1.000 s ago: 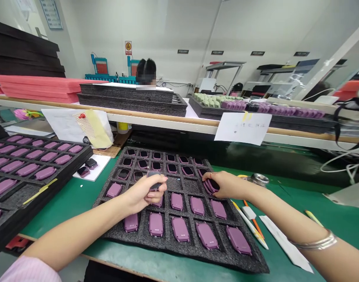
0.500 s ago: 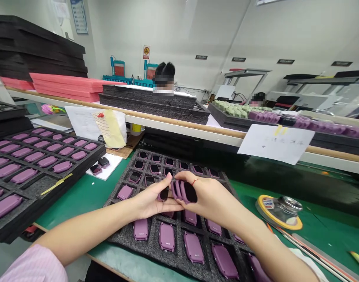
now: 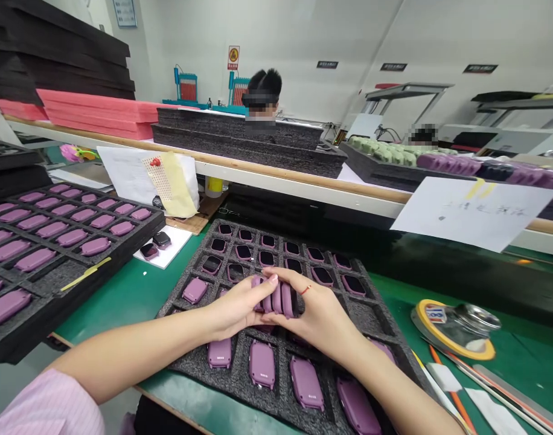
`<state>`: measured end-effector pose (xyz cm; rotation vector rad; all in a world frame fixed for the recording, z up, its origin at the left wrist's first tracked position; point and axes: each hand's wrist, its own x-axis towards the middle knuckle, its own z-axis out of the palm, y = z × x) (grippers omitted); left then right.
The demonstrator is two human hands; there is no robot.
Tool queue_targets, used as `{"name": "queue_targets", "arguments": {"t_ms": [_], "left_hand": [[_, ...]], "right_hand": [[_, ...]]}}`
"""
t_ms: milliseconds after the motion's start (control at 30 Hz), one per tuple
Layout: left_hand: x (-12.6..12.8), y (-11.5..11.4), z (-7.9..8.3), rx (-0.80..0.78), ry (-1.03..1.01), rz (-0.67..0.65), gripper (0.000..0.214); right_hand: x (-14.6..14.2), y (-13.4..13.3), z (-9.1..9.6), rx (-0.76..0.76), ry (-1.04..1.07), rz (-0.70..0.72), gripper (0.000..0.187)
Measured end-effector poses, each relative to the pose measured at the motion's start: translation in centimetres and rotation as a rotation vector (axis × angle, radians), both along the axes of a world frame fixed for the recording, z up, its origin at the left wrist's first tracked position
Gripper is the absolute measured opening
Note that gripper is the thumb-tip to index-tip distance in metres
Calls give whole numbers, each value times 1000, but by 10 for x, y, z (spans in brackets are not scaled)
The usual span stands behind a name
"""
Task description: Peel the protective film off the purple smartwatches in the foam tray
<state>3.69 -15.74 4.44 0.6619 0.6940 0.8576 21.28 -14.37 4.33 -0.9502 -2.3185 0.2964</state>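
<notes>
Above the middle of a dark foam tray [image 3: 366,318], both my hands meet around a row of purple smartwatch cases [image 3: 277,298] standing face to face. My left hand [image 3: 238,308] grips the left end, its thumb across the top edges. The right end is enclosed by my right hand [image 3: 322,305], fingers over the top and thumb below. In the tray's far rows, watch cases lie with black screens [image 3: 292,248] up. Nearer me, others show purple backs [image 3: 262,364]. My hands and forearms hide part of the tray's middle.
Another foam tray of purple cases [image 3: 52,229] sits at left. Two watches [image 3: 161,240] lie on white paper. A glass bottle [image 3: 478,320] in a yellow tape ring stands at right, near thin sticks. A shelf edge [image 3: 276,178] runs across behind; a person [image 3: 262,93] is beyond it.
My left hand has brought its single watch case rightward against the row in my right hand, closing the gap. The row has turned, so its edges face me. The view has shifted slightly.
</notes>
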Motion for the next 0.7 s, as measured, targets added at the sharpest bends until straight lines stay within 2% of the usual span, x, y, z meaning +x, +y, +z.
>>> {"name": "queue_targets", "arguments": {"t_ms": [133, 300, 433, 500, 600, 700], "left_hand": [[-1, -4, 2, 4, -16, -87, 62], [-2, -10, -3, 246, 101, -26, 62], [-4, -12, -3, 405, 189, -3, 63], [-4, -13, 2, 416, 223, -61, 63], [-5, -15, 12, 431, 289, -149, 51], [-4, -16, 15, 440, 355, -129, 54]], "right_hand": [[-3, -6, -8, -66, 221, 46, 70], [-7, -17, -1, -77, 408, 118, 79], [-7, -23, 1, -39, 466, 106, 81], [-6, -23, -1, -44, 472, 104, 83], [-3, -22, -4, -53, 468, 151, 82], [-2, -21, -4, -30, 472, 182, 80]]}}
